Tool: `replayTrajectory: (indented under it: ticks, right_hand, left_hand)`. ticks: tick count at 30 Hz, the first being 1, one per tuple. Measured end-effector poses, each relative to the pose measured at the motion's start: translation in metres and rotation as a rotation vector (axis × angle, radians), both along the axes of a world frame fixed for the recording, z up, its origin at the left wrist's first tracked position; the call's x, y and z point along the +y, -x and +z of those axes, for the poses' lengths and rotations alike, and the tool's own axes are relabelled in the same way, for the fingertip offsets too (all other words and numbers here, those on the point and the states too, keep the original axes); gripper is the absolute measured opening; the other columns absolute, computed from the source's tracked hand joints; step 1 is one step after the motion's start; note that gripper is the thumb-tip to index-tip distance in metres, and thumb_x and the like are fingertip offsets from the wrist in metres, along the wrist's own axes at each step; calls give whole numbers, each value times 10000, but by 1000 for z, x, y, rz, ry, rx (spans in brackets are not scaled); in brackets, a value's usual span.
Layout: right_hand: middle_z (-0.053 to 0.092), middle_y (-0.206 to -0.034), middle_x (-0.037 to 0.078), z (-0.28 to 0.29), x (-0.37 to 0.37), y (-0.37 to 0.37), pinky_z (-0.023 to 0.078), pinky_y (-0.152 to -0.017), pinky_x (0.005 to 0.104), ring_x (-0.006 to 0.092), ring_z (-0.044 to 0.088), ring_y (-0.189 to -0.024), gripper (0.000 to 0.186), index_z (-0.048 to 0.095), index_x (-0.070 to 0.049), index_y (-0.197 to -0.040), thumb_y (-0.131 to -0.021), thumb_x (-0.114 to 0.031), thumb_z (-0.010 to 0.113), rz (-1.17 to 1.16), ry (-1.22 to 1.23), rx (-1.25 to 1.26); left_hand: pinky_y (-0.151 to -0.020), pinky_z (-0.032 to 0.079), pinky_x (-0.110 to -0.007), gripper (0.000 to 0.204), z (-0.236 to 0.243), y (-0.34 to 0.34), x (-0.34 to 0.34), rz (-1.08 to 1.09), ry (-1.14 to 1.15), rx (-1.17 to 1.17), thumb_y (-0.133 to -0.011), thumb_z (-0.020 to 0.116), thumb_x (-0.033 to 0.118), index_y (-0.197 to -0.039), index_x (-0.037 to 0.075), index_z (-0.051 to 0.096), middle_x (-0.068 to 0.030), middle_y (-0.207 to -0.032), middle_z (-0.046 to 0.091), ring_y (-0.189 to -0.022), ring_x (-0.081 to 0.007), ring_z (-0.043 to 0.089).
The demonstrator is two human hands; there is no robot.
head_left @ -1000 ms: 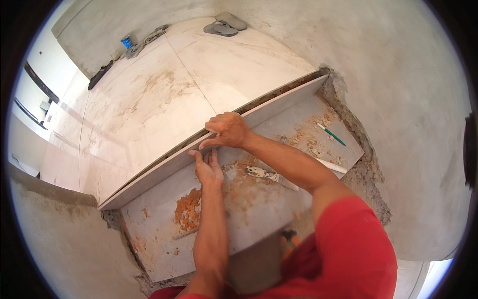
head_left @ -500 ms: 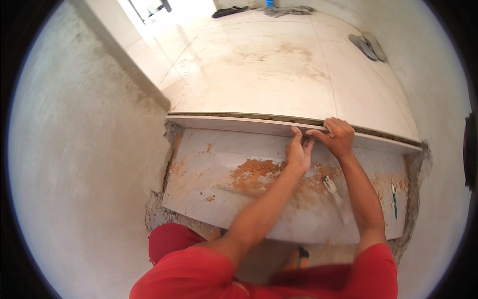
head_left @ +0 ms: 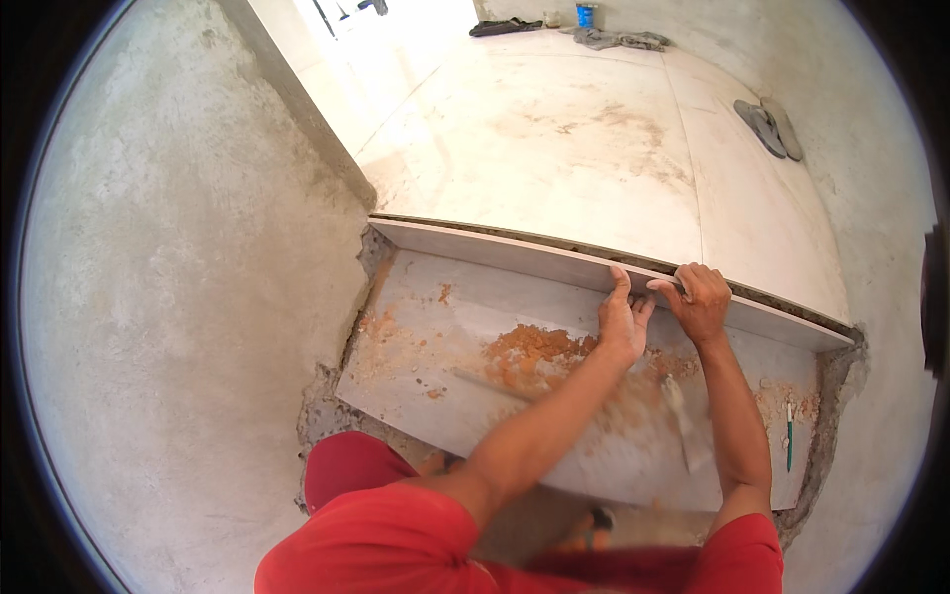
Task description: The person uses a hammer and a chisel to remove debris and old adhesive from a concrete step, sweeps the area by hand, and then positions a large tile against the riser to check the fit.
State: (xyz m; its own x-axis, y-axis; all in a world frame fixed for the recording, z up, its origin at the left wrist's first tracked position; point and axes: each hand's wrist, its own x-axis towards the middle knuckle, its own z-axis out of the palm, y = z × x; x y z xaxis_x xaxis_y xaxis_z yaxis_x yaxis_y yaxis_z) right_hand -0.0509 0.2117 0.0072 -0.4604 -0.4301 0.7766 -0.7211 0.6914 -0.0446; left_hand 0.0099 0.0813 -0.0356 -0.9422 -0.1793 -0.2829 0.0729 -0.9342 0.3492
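Observation:
A long, narrow riser tile (head_left: 475,244) stands on edge across the back of a grey step tile (head_left: 416,287), with a dark gap along its top. My right hand (head_left: 701,302) grips its upper edge, fingers hooked over the top and thumb in front. Beside it, my left hand (head_left: 621,322) rests against the riser's front face, thumb stretched upward and fingers apart. Orange-brown mortar crumbs (head_left: 539,346) are scattered over the step. A trowel-like tool with a pale, smeared blade (head_left: 688,426) lies near my right forearm.
Rough plaster walls (head_left: 198,297) rise on both sides, with broken edges by the step. A green pen-like tool (head_left: 789,441) lies at the right. Beyond the riser are a dusty tiled floor (head_left: 515,148), grey sandals (head_left: 767,129), cloths (head_left: 618,40) and a blue can (head_left: 585,15).
The view has shifted, so the scene sits lower and farther right in the picture. Both hands keep nearly the same places at the riser tile.

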Motion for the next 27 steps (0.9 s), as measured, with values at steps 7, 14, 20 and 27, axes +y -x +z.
replayTrajectory:
  ticks: [7, 14, 20, 27]
  right_hand:
    - [528, -643, 48, -2, -4, -3, 405, -601, 381, 239, 543, -608, 525, 527, -94, -696, -838, -514, 808, 5, -17, -5]
    - [586, -669, 58, 2, -3, -9, 429, -624, 383, 245, 582, -641, 468, 595, -89, -731, -843, -492, 807, -19, -47, -39]
    - [628, -720, 65, 20, 11, -14, 501, -633, 392, 254, 628, -679, 348, 647, -84, -791, -824, -367, 847, 21, -142, -16]
    - [677, -887, 59, 50, 55, -10, 537, -715, 383, 246, 663, -841, 300, 674, -92, -946, -779, -264, 855, -72, -236, -116]
  left_hand:
    - [-1120, 457, -418, 660, 2, 4, 6, 78, 60, -172, -943, 736, 576, -1177, -13, 551, -74, -1244, 566, -1183, -199, 570]
    - [-1163, 452, -476, 883, -1, 7, -2, -15, 228, -215, -943, 696, 610, -1342, -120, 399, -182, -1303, 446, -1200, -304, 503]
    - [-1206, 432, -518, 1112, 2, 10, -9, -85, 270, -254, -934, 690, 615, -1525, -192, 204, -299, -1574, 299, -1441, -455, 407]
    - [-1199, 434, -533, 1181, 15, 10, -22, -160, 402, -285, -919, 639, 680, -1586, -142, 117, -316, -1640, 212, -1460, -479, 394]
